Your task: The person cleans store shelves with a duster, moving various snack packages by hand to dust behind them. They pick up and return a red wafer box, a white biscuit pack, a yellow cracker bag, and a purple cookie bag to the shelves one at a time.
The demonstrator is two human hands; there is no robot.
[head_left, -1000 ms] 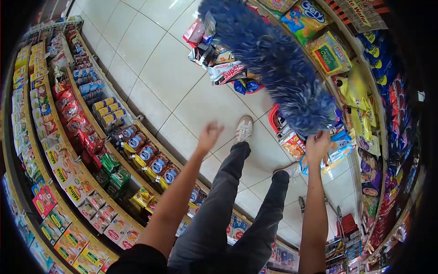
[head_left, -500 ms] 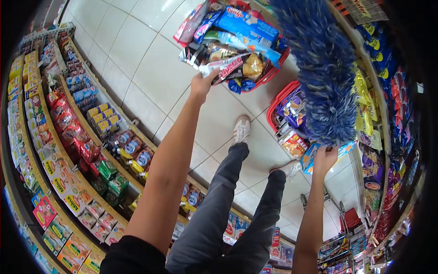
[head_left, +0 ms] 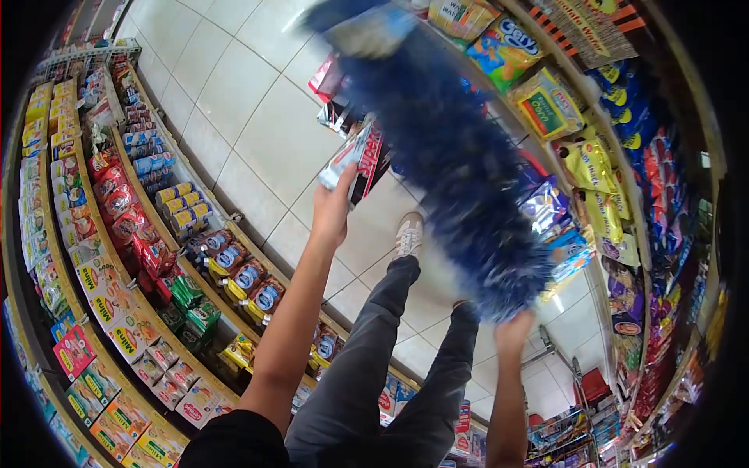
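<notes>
A snack pack with red "Super" lettering (head_left: 370, 160) is gripped in my left hand (head_left: 332, 204), above the tiled floor. My right hand (head_left: 515, 327) is closed at the lower end of a large blue feather duster (head_left: 460, 164), which is blurred by motion. The duster stretches up and left past the held pack and covers most of the basket of snacks behind it. Purple packs (head_left: 546, 207) and a blue pack (head_left: 568, 254) show to the right of the duster, their basket mostly hidden.
Curved shelves of boxes, cans and pouches (head_left: 187, 312) run along the left. Snack shelves with yellow bags (head_left: 591, 165) line the right side. My legs and one shoe (head_left: 409, 235) are below, on the tiled floor (head_left: 242, 101). A red object (head_left: 594, 385) stands at the lower right.
The duster has swung left and down, now covering much of the upper basket and uncovering bags on the right shelf. My left hand has lifted the pack nearer and turned it. My right hand moved down.
</notes>
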